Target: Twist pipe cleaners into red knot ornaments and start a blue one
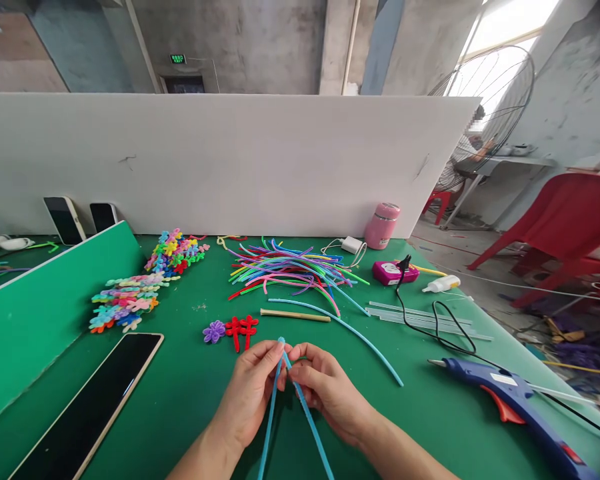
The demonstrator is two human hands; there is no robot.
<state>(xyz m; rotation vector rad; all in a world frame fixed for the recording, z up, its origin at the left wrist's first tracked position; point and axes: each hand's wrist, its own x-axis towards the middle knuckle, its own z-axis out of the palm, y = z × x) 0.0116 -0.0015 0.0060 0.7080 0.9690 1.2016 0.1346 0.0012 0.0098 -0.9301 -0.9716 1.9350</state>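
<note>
The left hand [247, 390] is pinching the peak of a blue stem [309, 417] between thumb and fingers, and the right hand [333, 390] is gripping the right strand just beside it. The stem is forming a narrow upside-down V between the hands, its two strands running down toward the person over the green surface [190, 373].

Just beyond the left hand, a purple flower [213, 332] and two red flowers [234, 326] are lying side by side. Beyond the hands, a tan stick [295, 315] and a loose stem [347, 325], also blue, are lying near each other. Farther back, a heap [290, 267] of coloured stems is spreading out.

On the left, a pile [127, 303] of colourful flowers is lying beside a green board [55, 313], and a large phone [97, 400] is lying nearer the person. On the right, a glue gun [480, 375] is pointing its nozzle leftward, while clear sticks [430, 326], a white bottle [441, 284] and a magenta box [394, 273] are sitting behind it. A pink flask [383, 227] is standing upright near the white panel [280, 160].
</note>
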